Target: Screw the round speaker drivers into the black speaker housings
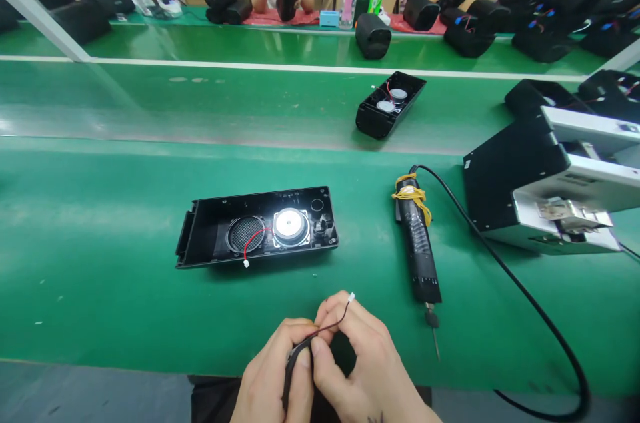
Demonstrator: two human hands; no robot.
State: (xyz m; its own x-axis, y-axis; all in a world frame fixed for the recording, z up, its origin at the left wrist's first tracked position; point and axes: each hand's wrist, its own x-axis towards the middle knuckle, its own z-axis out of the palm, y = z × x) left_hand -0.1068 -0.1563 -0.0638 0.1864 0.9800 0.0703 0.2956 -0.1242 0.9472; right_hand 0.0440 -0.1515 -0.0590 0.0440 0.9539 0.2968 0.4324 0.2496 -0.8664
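Note:
Near the table's front edge, my left hand (pixel 280 369) is closed around a black curved-edged part (pixel 293 363), mostly hidden by the fingers. From it runs a thin dark-red wire (pixel 330 326) ending in a small white connector (pixel 351 297). My right hand (pixel 367 359) touches my left and pinches the wire where it leaves the part. Beyond my hands lies a black speaker housing (pixel 203 226), open side up. A round speaker (pixel 290 226) with a white back sits in its right half, beside a mesh-covered opening (pixel 246 234). The speaker's red wire (pixel 253 236) hangs over the near wall.
To the right lies a black electric screwdriver (pixel 419 249), bit toward me, with its cable (pixel 500 263) looping. A black-and-white machine (pixel 520 176) stands farther right. Another open housing (pixel 383 119) rests on the conveyor strip. Two people work across the line among black housings (pixel 373 36).

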